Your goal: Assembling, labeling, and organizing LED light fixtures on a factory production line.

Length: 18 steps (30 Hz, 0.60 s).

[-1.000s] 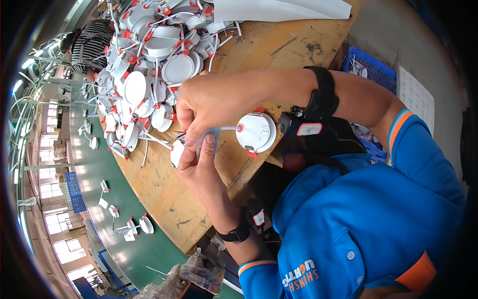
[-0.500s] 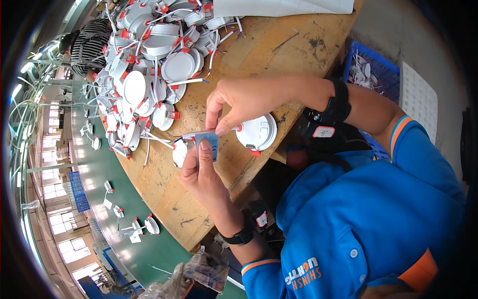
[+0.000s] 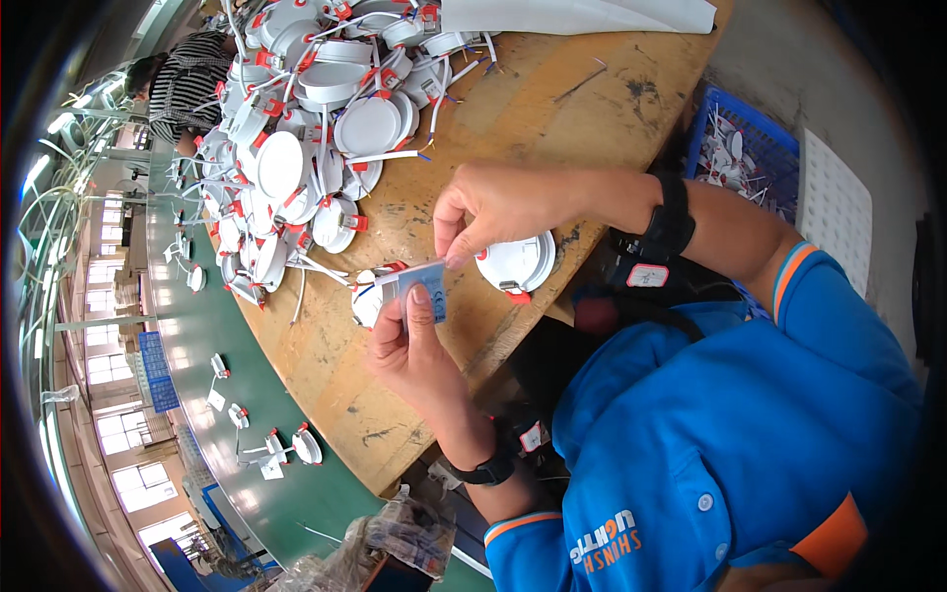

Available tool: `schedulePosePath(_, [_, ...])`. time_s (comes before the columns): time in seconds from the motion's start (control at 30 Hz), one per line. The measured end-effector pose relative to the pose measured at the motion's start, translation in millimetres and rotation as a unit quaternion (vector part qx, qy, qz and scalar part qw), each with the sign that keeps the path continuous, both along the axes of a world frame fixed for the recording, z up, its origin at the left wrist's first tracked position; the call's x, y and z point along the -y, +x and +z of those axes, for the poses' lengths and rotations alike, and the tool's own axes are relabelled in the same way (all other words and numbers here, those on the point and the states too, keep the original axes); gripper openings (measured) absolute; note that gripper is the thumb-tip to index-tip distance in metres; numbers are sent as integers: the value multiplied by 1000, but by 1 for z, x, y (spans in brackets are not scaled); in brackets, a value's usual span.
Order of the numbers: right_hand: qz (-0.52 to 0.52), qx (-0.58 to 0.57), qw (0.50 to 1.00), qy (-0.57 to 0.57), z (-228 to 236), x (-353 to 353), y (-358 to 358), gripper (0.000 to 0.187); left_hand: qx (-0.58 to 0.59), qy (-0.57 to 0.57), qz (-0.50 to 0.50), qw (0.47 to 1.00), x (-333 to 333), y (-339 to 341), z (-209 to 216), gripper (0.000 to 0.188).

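My left hand is closed on a small flat blue-grey printed piece, thumb pressed on its face. It looks like a stack of labels or a thin case; I cannot tell which. At its upper corner, the thumb and finger of my right hand pinch together, touching the edge. A round white downlight with a red clip lies on the wooden table, just beyond the right fingers and partly covered by them. Another white downlight sits behind the left fingers, mostly hidden.
A large heap of white downlights with red clips and loose cables covers the table's far side. White sheeting lies at the back edge. Left runs a green bench with several lights; a person in stripes works there. A blue crate stands right.
The whole view has shifted slightly to the right and down. Both hands keep nearly the same grip and place on the blue-grey piece, which shows tilted a little differently.
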State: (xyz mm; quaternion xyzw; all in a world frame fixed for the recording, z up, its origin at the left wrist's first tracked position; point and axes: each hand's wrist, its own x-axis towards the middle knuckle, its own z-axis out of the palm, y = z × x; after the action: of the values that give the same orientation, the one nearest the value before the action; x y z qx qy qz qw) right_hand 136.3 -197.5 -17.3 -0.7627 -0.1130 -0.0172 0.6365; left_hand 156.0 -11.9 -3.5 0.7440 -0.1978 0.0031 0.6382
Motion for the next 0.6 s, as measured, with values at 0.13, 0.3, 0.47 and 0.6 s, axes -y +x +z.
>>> schedulePosePath(0.13, [-21, -39, 999, 4, -4, 5, -5, 18, -23, -24, -18, 999, 5, 6, -15, 12])
schedulePosePath(0.3, [9, -41, 999, 20, -1, -1, -2, 17, -31, -49, 0, 998, -3, 3, -2, 12])
schedulePosePath(0.47, [3, -34, 999, 29, -4, 6, -7, 17, -53, 30, -82, 995, 10, 8, 10, 20])
schedulePosePath(0.6, [0, -32, 999, 33, -1, 4, -8, 16, -38, 51, -45, 997, 13, 8, 7, 8])
